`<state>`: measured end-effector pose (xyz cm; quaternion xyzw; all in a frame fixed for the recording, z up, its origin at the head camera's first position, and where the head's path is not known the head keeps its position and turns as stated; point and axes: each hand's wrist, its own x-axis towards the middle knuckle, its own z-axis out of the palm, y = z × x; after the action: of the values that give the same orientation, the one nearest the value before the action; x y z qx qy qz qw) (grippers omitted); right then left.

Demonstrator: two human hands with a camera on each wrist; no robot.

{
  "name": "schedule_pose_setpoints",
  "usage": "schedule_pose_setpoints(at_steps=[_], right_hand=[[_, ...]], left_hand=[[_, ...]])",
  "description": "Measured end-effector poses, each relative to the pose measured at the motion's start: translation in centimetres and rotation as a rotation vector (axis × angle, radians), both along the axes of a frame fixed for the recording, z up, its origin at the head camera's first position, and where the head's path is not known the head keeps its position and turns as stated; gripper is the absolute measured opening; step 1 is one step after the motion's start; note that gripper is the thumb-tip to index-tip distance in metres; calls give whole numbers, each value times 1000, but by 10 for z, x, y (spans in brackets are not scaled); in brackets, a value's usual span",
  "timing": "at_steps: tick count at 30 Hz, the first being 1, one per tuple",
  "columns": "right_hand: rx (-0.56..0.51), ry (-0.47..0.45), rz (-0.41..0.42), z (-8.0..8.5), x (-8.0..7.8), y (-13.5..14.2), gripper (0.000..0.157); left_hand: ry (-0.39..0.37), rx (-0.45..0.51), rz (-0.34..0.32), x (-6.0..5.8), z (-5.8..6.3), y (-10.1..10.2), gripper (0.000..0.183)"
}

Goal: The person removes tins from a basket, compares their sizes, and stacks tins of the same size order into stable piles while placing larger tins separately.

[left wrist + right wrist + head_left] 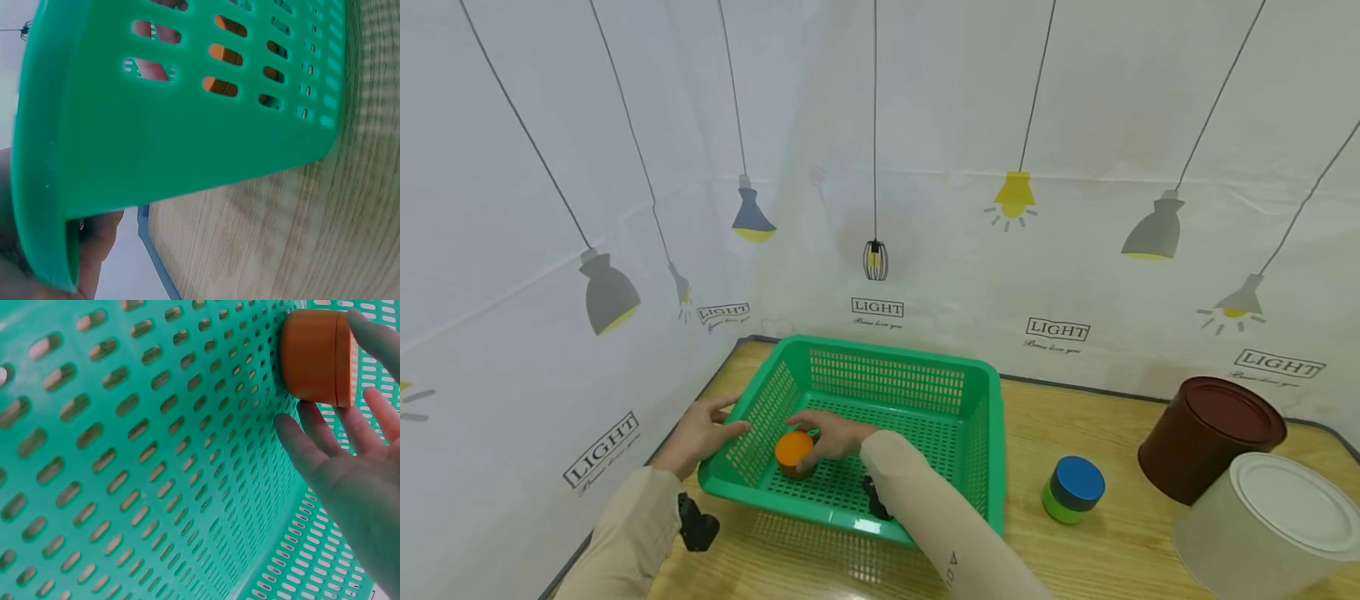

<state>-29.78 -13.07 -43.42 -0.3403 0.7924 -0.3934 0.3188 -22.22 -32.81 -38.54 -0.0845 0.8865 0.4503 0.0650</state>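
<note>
A green plastic basket (pixel 880 354) with slotted walls stands on the wooden table. My left hand (pixel 702 433) grips its left rim, thumb over the top; in the left wrist view some of the fingers show beyond the rim (pixel 47 156). Inside the basket, towards its left side, an orange lidded jar (pixel 794 448) stands upright on the floor. My right hand (pixel 831 437) reaches in and holds this jar, with thumb and fingers on opposite sides of it. In the right wrist view, fingertips meet the jar (pixel 312 356) near its lid.
Right of the basket stands a small jar (pixel 1073 490) with a blue lid and green base. Farther right are a dark brown lidded tub (pixel 1206 437) and a white lidded tub (pixel 1262 533). A lamp-printed white curtain (pixel 940 275) hangs behind the table.
</note>
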Motion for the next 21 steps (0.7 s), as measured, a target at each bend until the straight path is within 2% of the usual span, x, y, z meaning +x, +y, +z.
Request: schedule_pose_setpoints(at_steps=[9, 21], right_hand=[[106, 81, 8, 2, 3, 2, 63], [107, 65, -23, 2, 4, 6, 51]], left_hand=[[12, 9, -7, 1, -1, -1, 59], [25, 15, -13, 0, -3, -2, 59]])
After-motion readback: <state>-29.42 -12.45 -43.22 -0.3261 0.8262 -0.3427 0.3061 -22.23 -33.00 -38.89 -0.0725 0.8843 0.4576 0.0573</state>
